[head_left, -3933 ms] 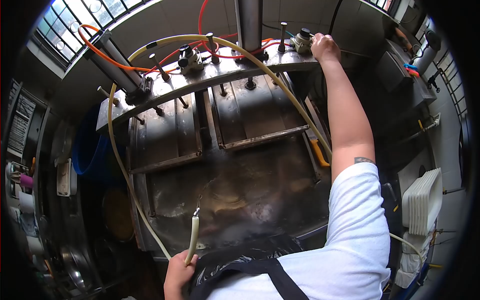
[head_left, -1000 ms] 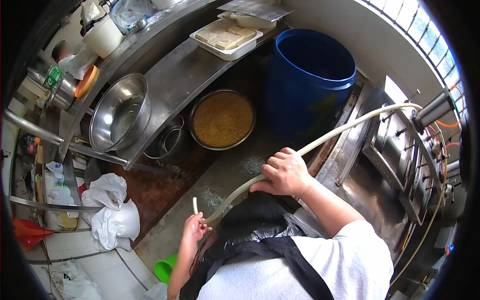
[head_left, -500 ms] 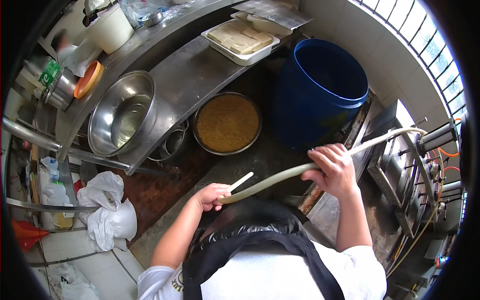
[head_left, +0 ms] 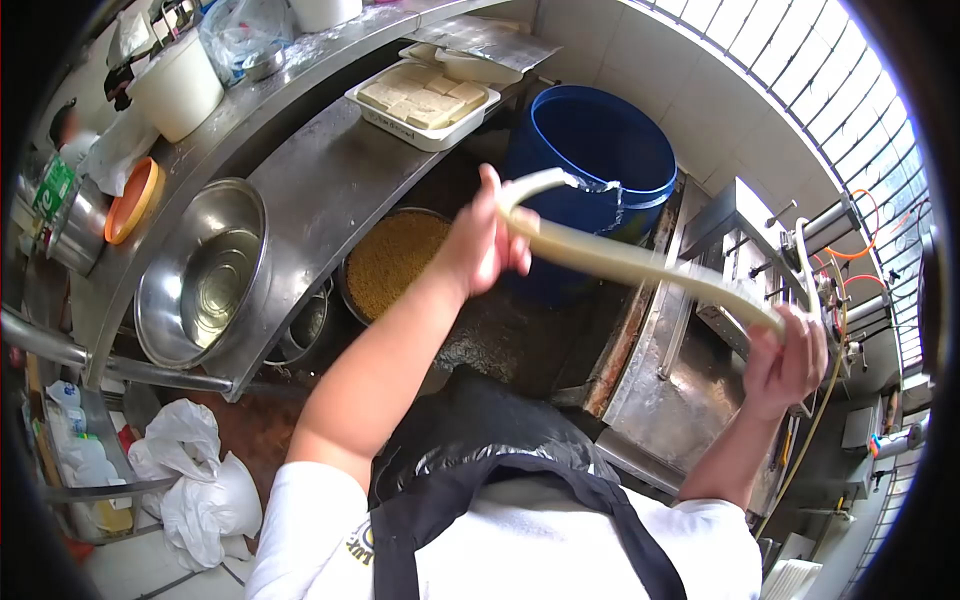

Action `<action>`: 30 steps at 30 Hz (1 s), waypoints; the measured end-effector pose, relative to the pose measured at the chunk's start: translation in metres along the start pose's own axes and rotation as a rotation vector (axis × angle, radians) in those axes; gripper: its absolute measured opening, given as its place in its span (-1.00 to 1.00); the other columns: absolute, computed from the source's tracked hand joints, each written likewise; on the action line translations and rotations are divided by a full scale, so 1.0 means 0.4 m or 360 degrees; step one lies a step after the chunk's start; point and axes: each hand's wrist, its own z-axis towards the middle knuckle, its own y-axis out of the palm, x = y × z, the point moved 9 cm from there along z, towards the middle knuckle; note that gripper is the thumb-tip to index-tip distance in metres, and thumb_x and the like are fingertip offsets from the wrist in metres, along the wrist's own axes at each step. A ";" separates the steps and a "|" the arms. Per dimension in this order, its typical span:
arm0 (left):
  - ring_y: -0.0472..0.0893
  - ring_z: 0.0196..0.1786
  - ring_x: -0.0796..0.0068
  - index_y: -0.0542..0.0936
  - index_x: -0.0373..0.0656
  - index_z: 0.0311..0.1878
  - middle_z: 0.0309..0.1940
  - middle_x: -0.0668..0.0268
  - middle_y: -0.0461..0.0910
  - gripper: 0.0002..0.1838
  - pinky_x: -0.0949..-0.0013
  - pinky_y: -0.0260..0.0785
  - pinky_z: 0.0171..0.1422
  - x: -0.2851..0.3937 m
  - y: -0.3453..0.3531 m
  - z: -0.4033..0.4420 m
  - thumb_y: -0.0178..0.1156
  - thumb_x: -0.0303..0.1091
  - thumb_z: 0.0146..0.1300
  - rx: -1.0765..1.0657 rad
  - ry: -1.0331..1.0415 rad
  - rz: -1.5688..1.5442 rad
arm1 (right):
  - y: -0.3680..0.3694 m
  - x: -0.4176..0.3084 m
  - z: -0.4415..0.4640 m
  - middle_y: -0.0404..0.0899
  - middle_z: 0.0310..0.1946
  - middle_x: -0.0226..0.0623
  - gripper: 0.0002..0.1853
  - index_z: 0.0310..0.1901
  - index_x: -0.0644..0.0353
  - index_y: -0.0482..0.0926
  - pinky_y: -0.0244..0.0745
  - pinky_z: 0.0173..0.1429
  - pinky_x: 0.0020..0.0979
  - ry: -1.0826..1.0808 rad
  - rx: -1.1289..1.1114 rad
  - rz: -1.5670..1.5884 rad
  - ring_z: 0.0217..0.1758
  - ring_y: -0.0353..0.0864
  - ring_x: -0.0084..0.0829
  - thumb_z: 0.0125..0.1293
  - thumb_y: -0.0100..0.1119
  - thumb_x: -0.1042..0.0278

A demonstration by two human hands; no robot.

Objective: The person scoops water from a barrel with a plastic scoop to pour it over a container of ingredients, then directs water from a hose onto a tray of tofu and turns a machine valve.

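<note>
My left hand [head_left: 482,240] grips a pale hose [head_left: 620,257] close to its end, the thumb pointing up. The hose end curves over the front of a large blue barrel [head_left: 640,150], and clear water [head_left: 598,186] spills from it at the barrel's rim. Farther along, my right hand [head_left: 785,360] is wrapped round the same hose, over the metal machine at the right. Motion blurs the hose between my hands. Below my left forearm stands a round pan of brown crumbly material [head_left: 385,265], partly covered by the arm.
A white tray of pale blocks [head_left: 430,130] rests on the steel counter [head_left: 310,180]. A steel bowl with liquid [head_left: 150,300] leans at the left. White bags [head_left: 205,490] lie on the floor. The metal press [head_left: 730,280] stands right, by a barred window.
My left hand has lifted and moved forward with the hose end to the barrel. My right hand has shifted right and back along with the hose. Water now shows; the view has turned slightly.
</note>
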 end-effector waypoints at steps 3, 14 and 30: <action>0.65 -0.37 0.50 0.40 -0.29 0.50 -0.21 0.19 0.74 -0.02 0.23 0.68 -0.23 0.116 -0.012 0.027 -0.14 0.55 0.57 0.0346 0.0145 0.0147 | 0.059 0.086 0.007 0.71 -0.44 -0.21 -0.71 -0.14 0.27 0.78 0.47 -0.38 -0.33 0.0368 -0.0085 -0.0022 -0.51 0.62 -0.28 0.45 0.55 0.17; 0.60 -0.43 0.63 0.64 -0.20 0.27 -0.24 0.29 0.70 -0.58 0.38 0.62 -0.37 -0.086 -0.432 -0.575 0.13 -0.03 0.72 0.0923 -0.0144 0.0422 | 0.459 0.255 0.054 0.89 -0.18 -0.32 -0.44 0.10 -0.24 0.83 0.77 -0.08 -0.19 0.0890 -0.0635 -0.0776 -0.12 0.91 -0.17 0.59 0.04 -0.46; 0.66 -0.36 0.60 0.65 -0.14 0.20 -0.20 0.31 0.72 -0.64 0.40 0.65 -0.30 -0.279 -0.459 -1.016 0.17 -0.04 0.71 0.1743 -0.0112 0.0387 | 1.058 -0.511 -0.461 0.74 -0.19 -0.19 -0.84 -0.21 0.05 0.75 0.73 0.08 -0.05 -0.0313 -0.1521 0.1154 -0.02 0.77 -0.03 0.38 0.17 0.31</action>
